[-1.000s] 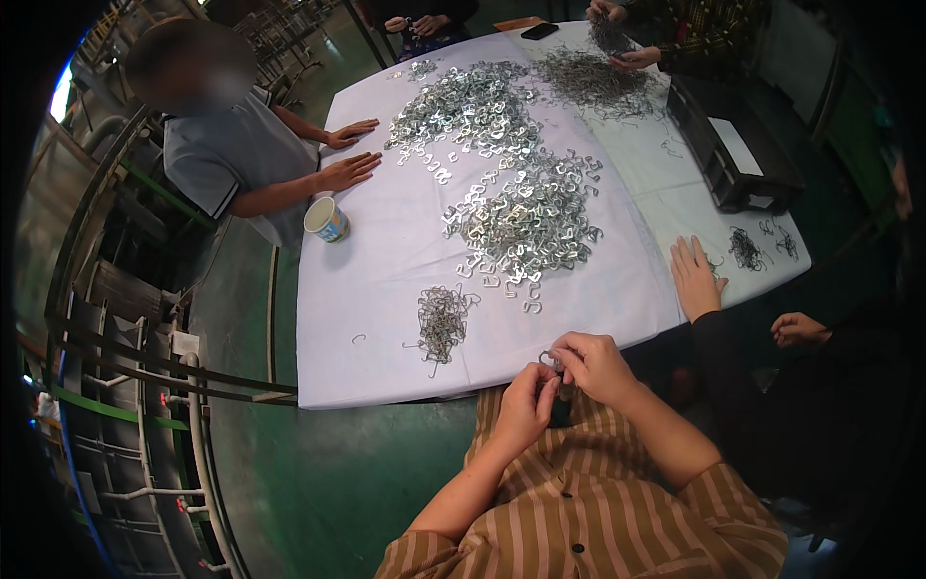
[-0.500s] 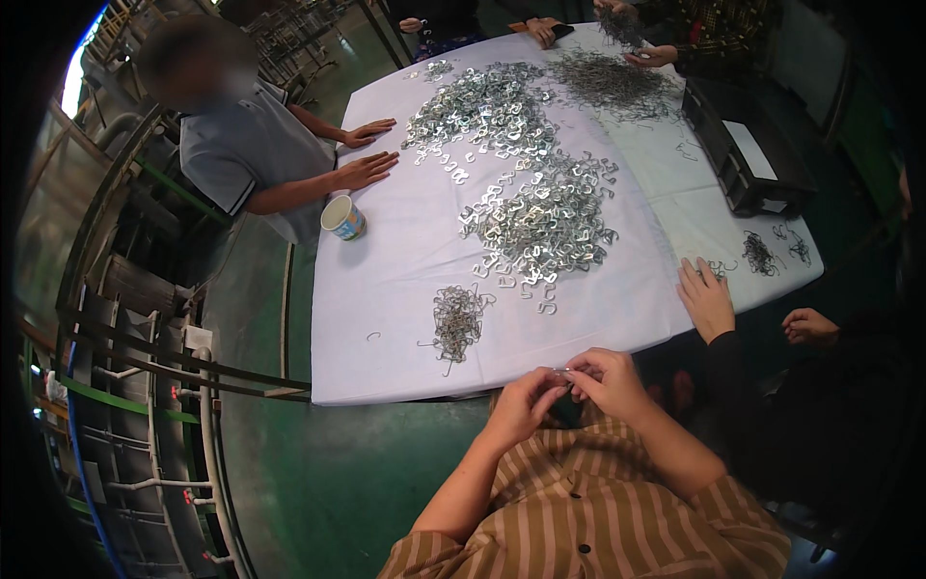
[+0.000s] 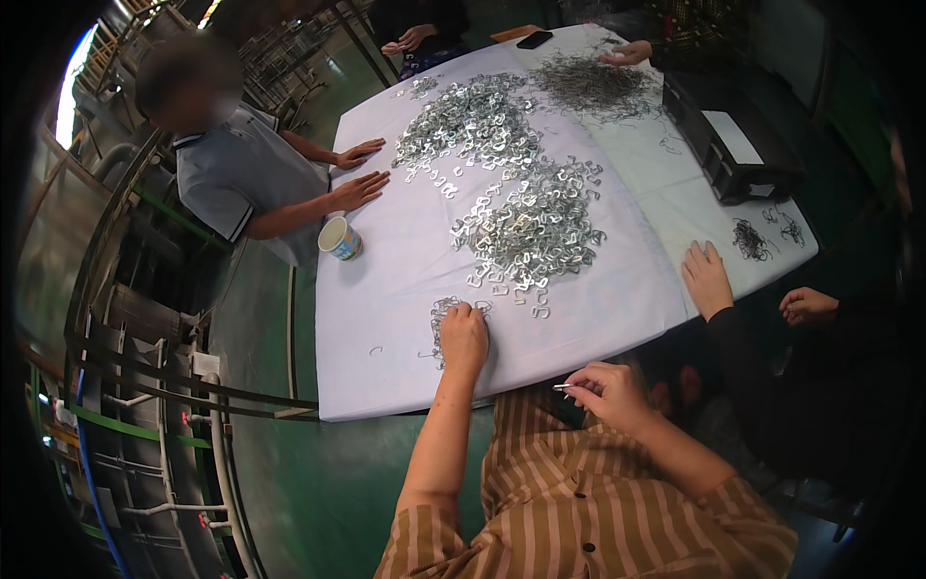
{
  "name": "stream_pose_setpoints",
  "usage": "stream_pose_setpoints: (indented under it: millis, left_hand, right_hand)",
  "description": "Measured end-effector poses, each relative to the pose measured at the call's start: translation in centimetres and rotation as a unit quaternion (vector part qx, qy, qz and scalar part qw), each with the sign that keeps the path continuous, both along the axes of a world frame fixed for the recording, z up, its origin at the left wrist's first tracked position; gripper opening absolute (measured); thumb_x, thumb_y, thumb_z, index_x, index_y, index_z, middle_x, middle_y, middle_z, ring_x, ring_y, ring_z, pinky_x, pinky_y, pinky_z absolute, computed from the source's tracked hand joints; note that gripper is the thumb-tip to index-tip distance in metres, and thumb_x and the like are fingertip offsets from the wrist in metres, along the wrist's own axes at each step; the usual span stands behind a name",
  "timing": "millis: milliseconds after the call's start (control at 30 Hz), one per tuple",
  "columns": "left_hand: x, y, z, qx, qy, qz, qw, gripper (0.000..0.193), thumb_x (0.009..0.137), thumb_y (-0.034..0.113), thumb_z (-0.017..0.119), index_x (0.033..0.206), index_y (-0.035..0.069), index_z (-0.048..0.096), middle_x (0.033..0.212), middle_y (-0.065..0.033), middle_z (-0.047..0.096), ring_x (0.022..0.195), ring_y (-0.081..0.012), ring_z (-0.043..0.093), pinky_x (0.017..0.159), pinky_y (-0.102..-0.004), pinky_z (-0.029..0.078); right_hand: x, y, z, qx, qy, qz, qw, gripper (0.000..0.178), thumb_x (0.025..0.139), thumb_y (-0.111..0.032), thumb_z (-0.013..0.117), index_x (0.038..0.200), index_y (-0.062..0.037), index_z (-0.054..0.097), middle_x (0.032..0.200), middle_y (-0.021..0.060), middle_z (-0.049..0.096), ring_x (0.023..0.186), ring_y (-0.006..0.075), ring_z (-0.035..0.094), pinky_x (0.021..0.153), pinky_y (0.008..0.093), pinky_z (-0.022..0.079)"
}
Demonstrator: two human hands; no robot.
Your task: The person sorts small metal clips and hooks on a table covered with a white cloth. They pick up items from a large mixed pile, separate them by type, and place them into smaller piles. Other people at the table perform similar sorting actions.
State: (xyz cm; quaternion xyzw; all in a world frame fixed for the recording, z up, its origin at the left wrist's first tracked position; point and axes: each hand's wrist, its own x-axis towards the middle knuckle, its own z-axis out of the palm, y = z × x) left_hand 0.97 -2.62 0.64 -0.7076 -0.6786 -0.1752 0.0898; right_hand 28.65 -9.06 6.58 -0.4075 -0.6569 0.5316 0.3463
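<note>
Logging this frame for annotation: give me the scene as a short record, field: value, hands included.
left hand: at the small wire-hook pile, fingertips hidden
right hand: pinching a small metal piece near the table's edge
surface: white-covered table
mid-table: heaped shiny metal clips
left side: paper cup, co-worker's hands resting flat
right side: black bin with white label
far side: dark phone

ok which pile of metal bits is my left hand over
The small pile of wire hooks nearest you, front left of the shiny metal clips: your left hand covers part of it. Every other pile lies clear of that hand.
</note>
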Motion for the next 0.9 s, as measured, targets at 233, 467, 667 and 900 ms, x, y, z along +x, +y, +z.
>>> stream_pose_setpoints:
  millis: [233,467,667,900]
  left_hand:
    - [-0.4,-0.9,2.5,-0.098,-0.338,0.009,0.936,0.008,0.088,0.005,0.057,0.082,0.000,0.057,0.077,-0.0099,0.062,0.066,-0.0222,0.058,0.060,-0.0331,0.047]
    - [1.0,-3.6,4.6,-0.216,-0.720,-0.034,0.659,0.006,0.093,0.006,0.057,0.089,0.002,0.054,0.081,-0.0079,0.062,0.063,-0.0108,0.053,0.059,-0.0235,0.043]
    - [8.0,-8.3,6.9,-0.166,-0.696,-0.165,0.679,0.008,0.093,0.006,0.058,0.098,0.002,0.053,0.095,-0.0040,0.056,0.079,-0.0081,0.049,0.069,-0.0220,0.041]
    - [10.1,-9.5,5.8,-0.112,-0.622,-0.147,0.761,0.006,0.094,0.005,0.056,0.097,0.002,0.052,0.095,-0.0023,0.052,0.087,-0.0101,0.048,0.082,-0.0243,0.041]
  right_hand:
    - [0.1,-0.1,-0.8,-0.008,0.024,-0.016,1.000,0.010,0.083,-0.002,0.070,0.090,0.0046,0.067,0.075,0.0078,0.068,0.062,0.0108,0.065,0.057,0.0229,0.051]
    - [-0.6,0.1,-1.3,-0.055,0.048,-0.039,0.997,0.012,0.084,-0.002,0.069,0.093,0.0060,0.067,0.074,0.0102,0.069,0.064,0.0116,0.068,0.057,0.0238,0.054]
    - [-1.2,0.1,-0.4,-0.073,0.066,-0.055,0.994,0.012,0.083,-0.001,0.067,0.094,0.0053,0.068,0.075,0.0102,0.070,0.064,0.0119,0.068,0.058,0.0250,0.055]
    - [-1.1,-0.6,-0.4,-0.014,0.036,-0.036,0.999,0.012,0.084,0.004,0.064,0.095,0.0080,0.067,0.081,0.0099,0.069,0.070,0.0130,0.068,0.061,0.0251,0.058]
